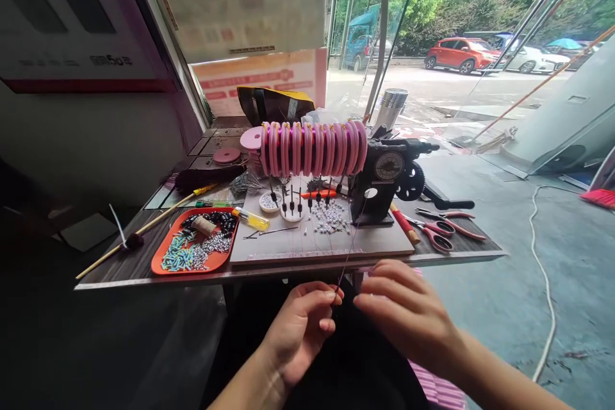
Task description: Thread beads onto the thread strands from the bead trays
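My left hand (307, 327) pinches a thin dark thread (343, 269) between thumb and fingers, in front of the table edge. The thread rises toward a row of pink spools (314, 148) mounted on a black hand-cranked machine (384, 173). My right hand (408, 307) is just right of the thread, fingers bent together; whether they hold anything is hidden. Several black weights (291, 206) hang below the spools over a board (365, 245). White beads (331, 218) lie on the board beneath them.
An orange tray (158, 259) of beads stands at the left beside a long wooden stick (158, 221). Red-handled scissors (439, 237) and pliers (466, 227) lie at the right. A yellow-handled tool (254, 220) rests near the tray. A white cable (545, 282) crosses the floor.
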{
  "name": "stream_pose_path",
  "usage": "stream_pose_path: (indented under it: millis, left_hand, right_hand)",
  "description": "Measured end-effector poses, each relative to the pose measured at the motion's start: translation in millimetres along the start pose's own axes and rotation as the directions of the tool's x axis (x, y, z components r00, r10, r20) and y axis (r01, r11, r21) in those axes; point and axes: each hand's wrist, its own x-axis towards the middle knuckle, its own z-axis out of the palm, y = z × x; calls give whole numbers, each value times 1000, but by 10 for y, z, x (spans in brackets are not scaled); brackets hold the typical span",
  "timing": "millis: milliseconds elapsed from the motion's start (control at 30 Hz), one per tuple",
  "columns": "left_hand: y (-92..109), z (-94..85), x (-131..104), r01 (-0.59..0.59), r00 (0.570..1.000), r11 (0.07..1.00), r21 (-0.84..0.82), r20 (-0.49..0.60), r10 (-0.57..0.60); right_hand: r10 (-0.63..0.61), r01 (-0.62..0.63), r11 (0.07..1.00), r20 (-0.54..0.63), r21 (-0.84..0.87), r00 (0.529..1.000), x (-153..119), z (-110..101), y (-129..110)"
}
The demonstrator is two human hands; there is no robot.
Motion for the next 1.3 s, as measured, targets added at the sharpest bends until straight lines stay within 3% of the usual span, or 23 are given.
stream_pose_path:
  millis: [100,267,333,400,433,467,500,567,600,633,667,733,767,833,900,1033,1100,1167,1300]
  left_hand:
    - [-4,44,-11,71,997,996,-61,-2,-71]
    - [16,95,-59,152,988,979,-138,-5,-154]
    - [10,99,-74,163,986,976,-145,-1,-164]
    - [0,100,-85,138,990,981,-134,-1,-140]
    - [-4,100,-90,117,993,987,-112,5,-117]
    - [-6,101,-95,86,996,994,-72,17,-85]
    - [-3,103,-100,41,998,999,-4,38,-41]
    - [9,108,-113,-134,988,964,231,103,112]
    - [16,109,-121,-263,963,887,379,153,220]
    - [20,109,-128,-391,920,762,515,215,327]
    - [19,105,-135,-495,864,610,619,280,417]
    - [-2,88,-141,-609,755,345,714,389,528]
    - [-20,75,-139,-635,715,270,724,419,560]
    - [-61,46,-127,-668,664,225,710,432,610]
    - [-90,24,-108,-690,648,269,672,407,644]
    - [-81,4,-85,-689,698,441,575,363,618]
    - [-64,-9,-84,-674,729,522,523,358,583]
    - [-53,-26,-81,-638,769,605,477,356,530]
    - [-53,-39,-67,-564,825,693,450,349,445]
  right_hand:
    - [-142,146,987,65,-70,988,-130,113,36]
    - [-231,231,970,9,-75,973,-128,202,101]
    - [-164,164,986,-6,-17,986,-147,232,77]
    - [55,-48,986,-41,161,998,-184,280,15]
    - [220,-199,931,-37,305,975,-206,308,-26]
    - [394,-351,813,6,465,919,-229,334,-71]
    - [539,-477,635,93,607,837,-250,356,-116]
    - [672,-605,250,314,756,670,-279,375,-200]
    - [687,-622,117,390,774,614,-285,369,-237]
    - [691,-629,48,428,776,582,-284,352,-270]
    - [699,-631,44,428,774,573,-275,326,-299]
    - [710,-635,166,355,754,608,-235,259,-346]
    - [703,-634,253,312,731,640,-208,224,-363]
    - [660,-614,409,245,676,710,-144,162,-383]
    - [616,-586,506,210,633,759,-77,112,-383]
    - [565,-570,656,179,495,805,67,-11,-304]
    - [475,-525,799,228,295,850,142,-97,-234]
    - [352,-390,919,328,56,877,210,-180,-161]
    - [231,-143,968,510,-207,828,293,-277,-57]
